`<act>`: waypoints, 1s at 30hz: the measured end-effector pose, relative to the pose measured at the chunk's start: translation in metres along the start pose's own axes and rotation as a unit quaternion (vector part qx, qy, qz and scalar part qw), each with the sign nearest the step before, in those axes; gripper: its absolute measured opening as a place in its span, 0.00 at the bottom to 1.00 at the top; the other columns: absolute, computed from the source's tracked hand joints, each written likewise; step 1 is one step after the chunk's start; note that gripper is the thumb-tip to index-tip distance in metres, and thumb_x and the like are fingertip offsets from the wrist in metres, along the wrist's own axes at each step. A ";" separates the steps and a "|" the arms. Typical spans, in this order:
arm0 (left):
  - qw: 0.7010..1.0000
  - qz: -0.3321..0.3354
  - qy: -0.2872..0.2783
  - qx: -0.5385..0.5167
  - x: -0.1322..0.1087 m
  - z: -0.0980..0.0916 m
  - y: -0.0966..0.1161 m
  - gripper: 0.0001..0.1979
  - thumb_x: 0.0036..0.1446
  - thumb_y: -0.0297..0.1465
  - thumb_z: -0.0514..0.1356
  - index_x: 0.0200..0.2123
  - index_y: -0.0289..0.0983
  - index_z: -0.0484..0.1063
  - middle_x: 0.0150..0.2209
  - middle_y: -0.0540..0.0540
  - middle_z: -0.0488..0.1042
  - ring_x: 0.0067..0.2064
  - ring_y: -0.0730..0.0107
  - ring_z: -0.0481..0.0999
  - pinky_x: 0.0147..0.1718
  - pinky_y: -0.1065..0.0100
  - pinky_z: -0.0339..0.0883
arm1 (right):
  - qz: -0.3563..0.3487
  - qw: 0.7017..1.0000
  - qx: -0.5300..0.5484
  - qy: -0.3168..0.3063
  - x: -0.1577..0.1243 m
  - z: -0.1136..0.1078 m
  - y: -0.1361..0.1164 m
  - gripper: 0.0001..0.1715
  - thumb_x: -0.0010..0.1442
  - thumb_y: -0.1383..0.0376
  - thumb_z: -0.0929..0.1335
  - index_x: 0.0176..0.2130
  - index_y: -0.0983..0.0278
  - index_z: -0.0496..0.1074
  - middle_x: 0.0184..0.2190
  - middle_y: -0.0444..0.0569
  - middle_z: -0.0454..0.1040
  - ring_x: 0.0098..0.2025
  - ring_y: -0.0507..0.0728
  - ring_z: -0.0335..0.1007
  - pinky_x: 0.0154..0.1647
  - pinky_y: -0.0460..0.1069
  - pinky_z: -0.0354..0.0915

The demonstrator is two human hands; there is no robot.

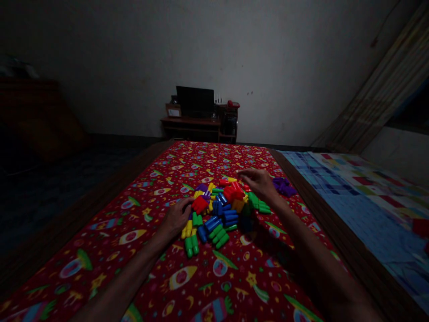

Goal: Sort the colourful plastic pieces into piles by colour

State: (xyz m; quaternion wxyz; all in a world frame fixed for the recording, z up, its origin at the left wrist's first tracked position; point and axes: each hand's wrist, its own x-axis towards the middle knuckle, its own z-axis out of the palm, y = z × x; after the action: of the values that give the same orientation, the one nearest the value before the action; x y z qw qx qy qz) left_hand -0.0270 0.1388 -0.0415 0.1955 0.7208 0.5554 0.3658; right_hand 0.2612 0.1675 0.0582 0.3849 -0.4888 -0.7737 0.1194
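A heap of coloured plastic building blocks (219,214), red, blue, green, yellow and purple, lies on a red cloth printed with rockets (214,277). My left hand (177,218) rests at the heap's left edge, fingers curled round a red block (200,204). My right hand (258,182) lies palm down over the heap's far right side, fingers stretched toward the red blocks (233,191), touching them. A few purple blocks (284,186) sit apart, just right of my right hand.
The cloth covers a low table with dark wooden edges (301,179). A blue patterned mattress (362,201) lies to the right. A desk with a dark monitor (195,102) stands against the far wall. The room is dim.
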 end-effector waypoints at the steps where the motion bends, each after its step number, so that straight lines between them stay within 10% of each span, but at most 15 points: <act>1: 1.000 0.002 -0.001 0.004 0.000 -0.001 0.001 0.20 0.52 0.36 0.49 0.41 0.35 0.75 0.40 0.42 0.80 0.42 0.58 0.78 0.44 0.61 0.71 | -0.037 0.997 0.009 -0.064 0.000 0.017 -0.016 0.13 0.60 0.67 0.65 0.40 0.63 0.79 0.37 0.49 0.81 0.37 0.55 0.76 0.38 0.46 0.66; 9: 1.000 -0.007 0.010 0.009 0.000 -0.004 0.002 0.19 0.48 0.27 0.48 0.39 0.37 0.75 0.38 0.46 0.80 0.40 0.62 0.77 0.43 0.63 0.70 | -0.152 0.930 -0.172 -0.289 -0.005 0.086 -0.059 0.15 0.59 0.69 0.65 0.47 0.65 0.73 0.37 0.54 0.78 0.37 0.55 0.72 0.33 0.46 0.57; 21: 0.997 -0.003 -0.006 -0.074 -0.003 -0.009 0.013 0.20 0.51 0.33 0.50 0.44 0.36 0.74 0.44 0.42 0.79 0.47 0.59 0.77 0.49 0.62 0.69 | -0.172 0.953 -0.124 -0.215 -0.018 0.093 -0.046 0.11 0.59 0.66 0.67 0.43 0.67 0.72 0.36 0.53 0.76 0.37 0.56 0.69 0.34 0.46 0.55; 30: 0.998 0.014 -0.018 -0.063 -0.005 -0.006 0.014 0.18 0.56 0.35 0.50 0.43 0.36 0.74 0.39 0.43 0.80 0.41 0.61 0.79 0.44 0.63 0.71 | -0.043 0.990 -0.114 -0.071 0.011 0.040 -0.027 0.13 0.60 0.64 0.66 0.44 0.62 0.76 0.38 0.50 0.79 0.38 0.56 0.73 0.37 0.46 0.61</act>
State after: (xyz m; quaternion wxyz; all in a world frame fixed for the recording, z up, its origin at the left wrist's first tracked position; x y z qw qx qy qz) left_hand -0.0235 0.1295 -0.0294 0.2454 0.7208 0.5178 0.3900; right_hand 0.2124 0.1711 0.0513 0.2759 -0.4864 -0.8276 0.0484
